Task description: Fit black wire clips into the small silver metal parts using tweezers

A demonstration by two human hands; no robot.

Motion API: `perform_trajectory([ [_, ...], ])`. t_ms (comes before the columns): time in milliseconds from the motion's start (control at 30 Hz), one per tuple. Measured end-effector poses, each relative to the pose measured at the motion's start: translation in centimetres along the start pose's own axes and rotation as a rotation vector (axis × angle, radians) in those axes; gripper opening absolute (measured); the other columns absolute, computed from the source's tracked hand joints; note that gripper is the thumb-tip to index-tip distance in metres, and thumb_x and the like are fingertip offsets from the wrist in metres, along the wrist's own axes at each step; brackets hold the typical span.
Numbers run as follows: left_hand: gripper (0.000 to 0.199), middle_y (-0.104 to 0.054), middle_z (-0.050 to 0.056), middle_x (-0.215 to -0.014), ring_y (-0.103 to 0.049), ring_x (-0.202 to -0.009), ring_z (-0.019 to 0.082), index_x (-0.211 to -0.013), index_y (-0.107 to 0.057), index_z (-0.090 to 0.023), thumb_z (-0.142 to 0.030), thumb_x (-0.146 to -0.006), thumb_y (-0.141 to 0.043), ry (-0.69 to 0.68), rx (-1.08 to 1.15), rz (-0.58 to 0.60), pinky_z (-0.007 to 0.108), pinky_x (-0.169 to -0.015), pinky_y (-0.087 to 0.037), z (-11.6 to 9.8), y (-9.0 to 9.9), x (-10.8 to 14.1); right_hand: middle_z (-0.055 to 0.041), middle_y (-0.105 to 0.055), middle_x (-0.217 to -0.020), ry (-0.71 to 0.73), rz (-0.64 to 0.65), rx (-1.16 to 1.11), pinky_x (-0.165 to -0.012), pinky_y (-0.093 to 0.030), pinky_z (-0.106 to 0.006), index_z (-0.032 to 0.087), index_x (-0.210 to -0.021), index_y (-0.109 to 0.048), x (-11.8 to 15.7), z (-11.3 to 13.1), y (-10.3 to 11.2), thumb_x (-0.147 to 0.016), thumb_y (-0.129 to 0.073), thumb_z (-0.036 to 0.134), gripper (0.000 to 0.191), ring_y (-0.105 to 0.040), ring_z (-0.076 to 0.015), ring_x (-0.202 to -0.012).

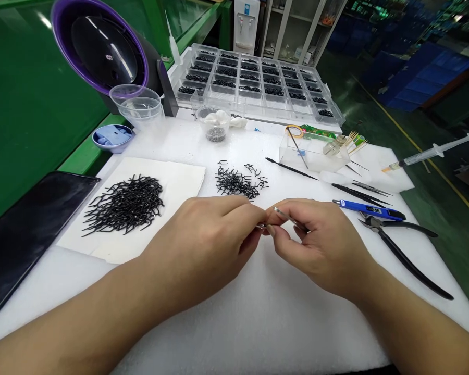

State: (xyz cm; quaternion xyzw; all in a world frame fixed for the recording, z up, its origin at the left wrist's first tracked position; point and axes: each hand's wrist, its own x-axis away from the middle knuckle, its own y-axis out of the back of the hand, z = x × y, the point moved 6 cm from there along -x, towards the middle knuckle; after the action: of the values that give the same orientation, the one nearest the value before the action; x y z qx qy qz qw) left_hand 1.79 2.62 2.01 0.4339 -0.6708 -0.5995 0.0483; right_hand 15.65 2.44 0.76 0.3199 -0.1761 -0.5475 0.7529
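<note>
While the left hand (209, 237) is pinching a small shiny metal piece (261, 226) just nearer than the central pile, the right hand (320, 239) is meeting it, thumb and finger closing around a slim silver tool (291, 219). Farther off, one clear compartmented tray (300, 112) is holding black pieces, one small clear cup (214, 124) white wadding and grey grains, one blue oval dish (113, 146) blue lumps. Two piles of bent black wires (127, 204) are lying left and centre, and one black-handled cutter (402, 250) is resting right.
</note>
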Motion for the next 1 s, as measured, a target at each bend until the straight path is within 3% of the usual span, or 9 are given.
perform_trajectory([
  [333,0.018,-0.064,0.002,-0.066,-0.054,-0.054,0.015,-0.079,-0.065,-0.019,-0.008,-0.088,-0.053,-0.021,-0.002,0.009,0.031,-0.047,-0.035,-0.29,0.18,0.20,0.0059,-0.063,-0.070,0.006,-0.012,0.033,-0.053,-0.031,-0.025,0.020,-0.077,-0.066,0.05,0.13,0.09,-0.081,-0.060,0.010,0.012,-0.040,-0.0083,-0.055],
  [700,0.013,-0.066,0.002,-0.069,-0.055,-0.056,0.014,-0.081,-0.068,-0.015,-0.007,-0.085,-0.059,-0.020,0.044,-0.015,0.029,-0.048,-0.038,0.01,0.05,0.18,0.0075,-0.063,-0.068,0.022,-0.038,0.011,-0.049,-0.029,-0.024,0.020,-0.076,-0.066,0.12,-0.23,0.15,-0.080,-0.061,0.009,0.013,-0.036,-0.0063,-0.052],
  [833,0.013,-0.065,0.001,-0.069,-0.057,-0.058,0.014,-0.086,-0.070,-0.015,-0.007,-0.085,-0.060,-0.014,0.066,-0.010,0.029,-0.050,-0.040,-0.11,-0.03,0.14,0.0062,-0.064,-0.068,0.010,-0.030,0.023,-0.050,-0.030,-0.025,0.020,-0.075,-0.067,0.14,-0.28,0.09,-0.080,-0.061,0.011,0.012,-0.043,-0.0069,-0.055],
  [1000,0.014,-0.061,-0.002,-0.065,-0.054,-0.056,0.013,-0.078,-0.063,-0.018,-0.005,-0.084,-0.061,-0.011,0.084,-0.025,0.027,-0.050,-0.038,-0.07,0.08,0.17,0.0054,-0.063,-0.067,0.032,-0.040,0.060,-0.053,-0.032,-0.026,0.018,-0.075,-0.069,0.17,-0.14,0.17,-0.080,-0.061,0.010,0.012,-0.047,-0.0076,-0.057],
])
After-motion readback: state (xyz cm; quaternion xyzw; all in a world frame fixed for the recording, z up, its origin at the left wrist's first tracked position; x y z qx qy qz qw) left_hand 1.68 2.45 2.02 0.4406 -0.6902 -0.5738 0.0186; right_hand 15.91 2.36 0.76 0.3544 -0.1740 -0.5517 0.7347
